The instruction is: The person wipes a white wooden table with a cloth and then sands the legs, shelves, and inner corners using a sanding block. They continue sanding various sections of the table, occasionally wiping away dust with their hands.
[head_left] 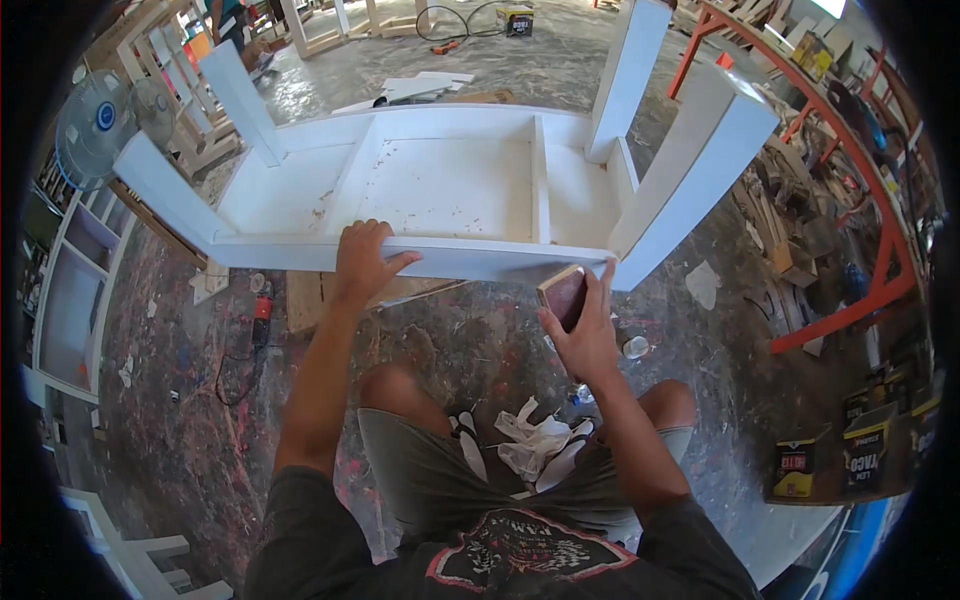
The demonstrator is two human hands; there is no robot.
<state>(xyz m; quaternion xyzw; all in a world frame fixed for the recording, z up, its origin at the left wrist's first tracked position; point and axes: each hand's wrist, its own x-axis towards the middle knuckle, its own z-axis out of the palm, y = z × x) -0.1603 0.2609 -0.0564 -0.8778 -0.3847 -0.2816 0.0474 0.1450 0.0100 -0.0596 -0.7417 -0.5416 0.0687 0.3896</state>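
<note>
A white wooden table lies upside down before me, its legs pointing up and its underside split by dividers. My left hand grips the near rail, fingers curled over the top edge and thumb along the outer face. In my right hand is a sanding block with a dark reddish face. That hand is at the right end of the same rail, close to the near right leg. Bits of debris are scattered over the white underside panel.
A red power tool with a cord lies on the stained floor at left. A fan stands farther left. On the right are an orange metal frame, wood scraps and several cans. Another person is at the far left.
</note>
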